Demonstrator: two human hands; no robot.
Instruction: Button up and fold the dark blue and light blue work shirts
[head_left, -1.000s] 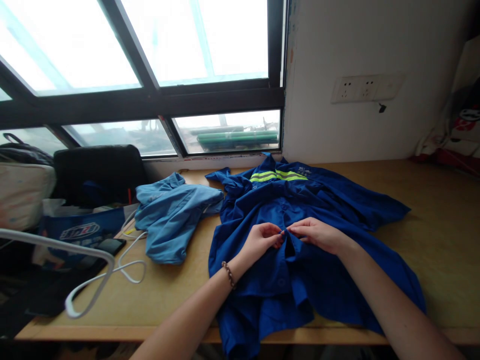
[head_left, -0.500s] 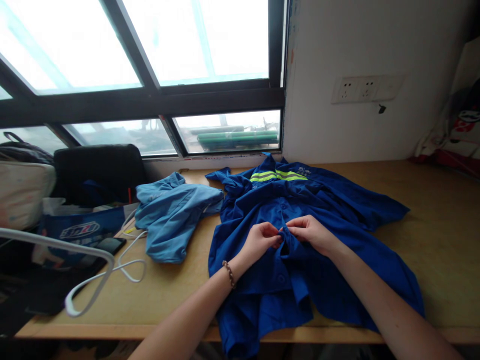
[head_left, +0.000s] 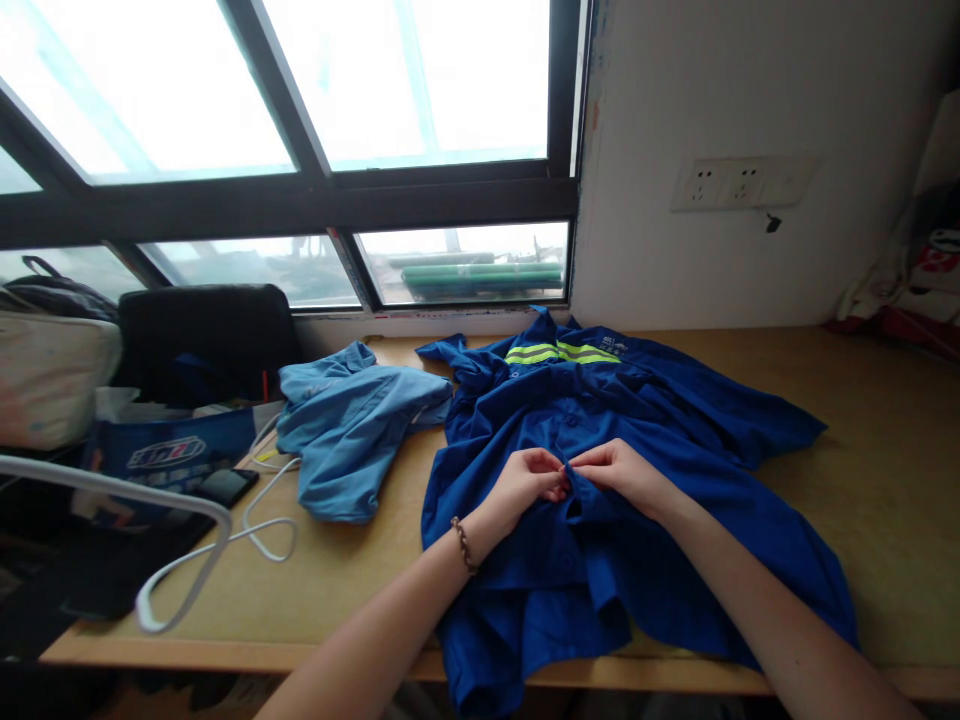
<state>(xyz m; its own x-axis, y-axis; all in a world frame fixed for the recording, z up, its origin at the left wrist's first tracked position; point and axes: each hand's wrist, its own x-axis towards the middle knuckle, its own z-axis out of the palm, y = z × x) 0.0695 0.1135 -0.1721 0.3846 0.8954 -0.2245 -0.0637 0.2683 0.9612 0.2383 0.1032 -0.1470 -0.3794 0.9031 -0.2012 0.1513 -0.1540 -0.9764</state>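
Observation:
A dark blue work shirt [head_left: 697,500] with a yellow-green and grey reflective stripe [head_left: 555,354] across its chest lies spread on the wooden table [head_left: 360,590], its lower edge hanging over the front. My left hand [head_left: 529,480] pinches the front placket about halfway down. Right beside it, my right hand [head_left: 619,470] grips the other side of the same fold between thumb and fingers. The fingertips nearly meet, and whatever button or buttonhole is between them is hidden. One button [head_left: 568,562] shows lower on the placket.
A crumpled light blue garment [head_left: 352,435] lies left of the shirt. A white cable [head_left: 255,540] and a curved white bar [head_left: 187,500] are near the left edge. Bags and a black chair back [head_left: 210,340] stand beyond. Behind are a window and wall sockets [head_left: 742,183].
The view has shifted slightly, so everything sits a little further right. My fingers have drawn closer together on the placket, and the fold between them stands up less.

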